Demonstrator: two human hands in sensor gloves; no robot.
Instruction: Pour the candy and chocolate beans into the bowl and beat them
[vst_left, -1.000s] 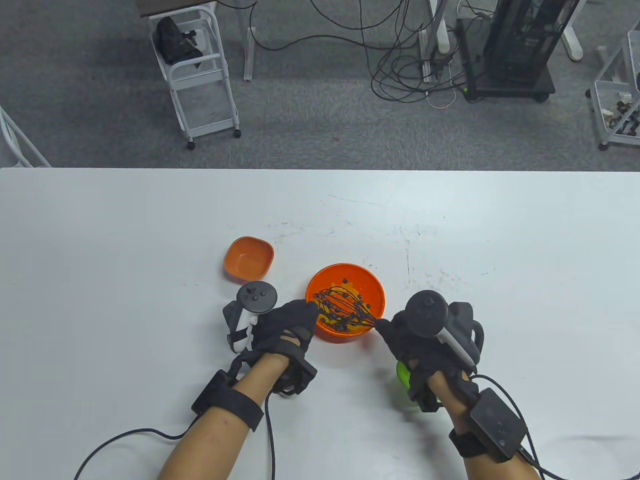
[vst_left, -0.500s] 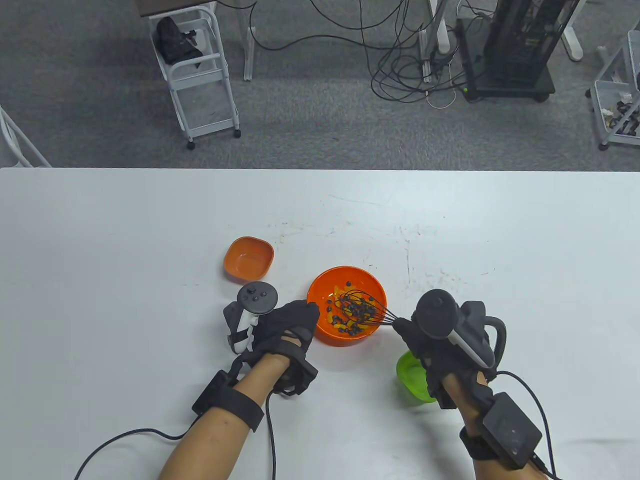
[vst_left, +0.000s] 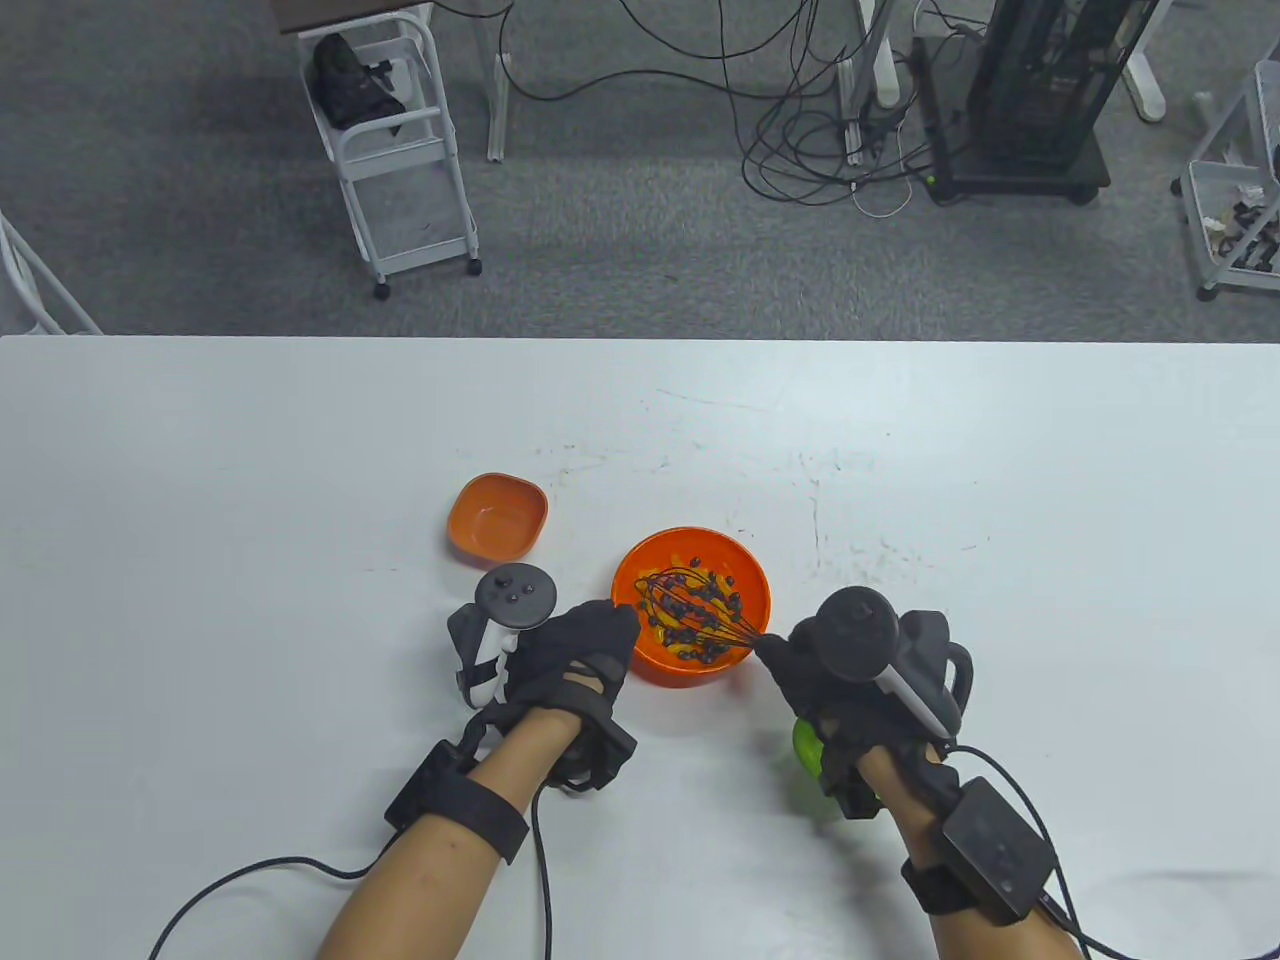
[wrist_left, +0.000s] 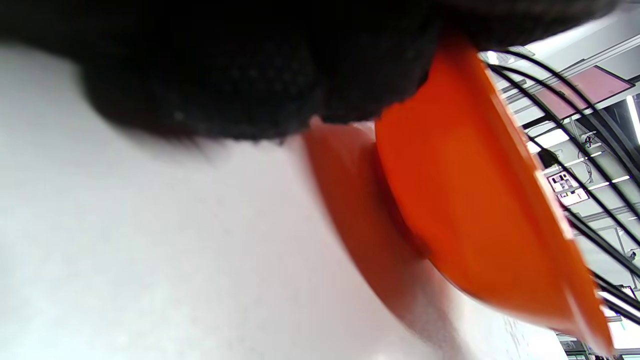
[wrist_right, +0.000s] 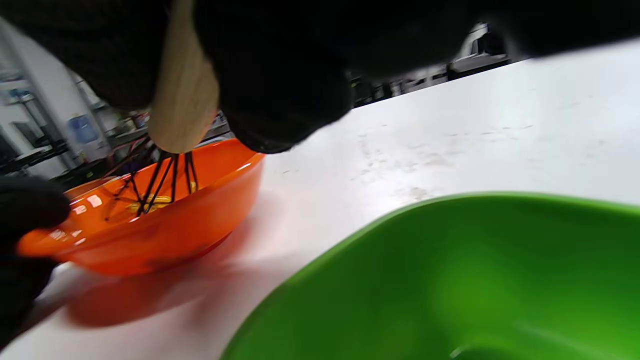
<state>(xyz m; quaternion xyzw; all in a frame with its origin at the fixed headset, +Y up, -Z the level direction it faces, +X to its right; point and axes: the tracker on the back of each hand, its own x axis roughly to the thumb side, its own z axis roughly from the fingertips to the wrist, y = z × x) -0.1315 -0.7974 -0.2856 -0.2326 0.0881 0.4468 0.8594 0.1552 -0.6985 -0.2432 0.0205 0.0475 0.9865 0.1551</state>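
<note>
Firmly, the right hand curls round the pale handle of the whisk, low and right of centre in the table view, its black wires reaching up-left into the round orange bowl. Dark chocolate beans and yellow candy lie mixed under the wires. At the bowl's left rim the left hand touches the outer wall with its fingers; whether they curl round the rim cannot be told. Partly hidden beneath the right hand sits a green dish, just beside the bowl. Up and left of the bowl, a small orange dish stands apart on the white table.
</note>
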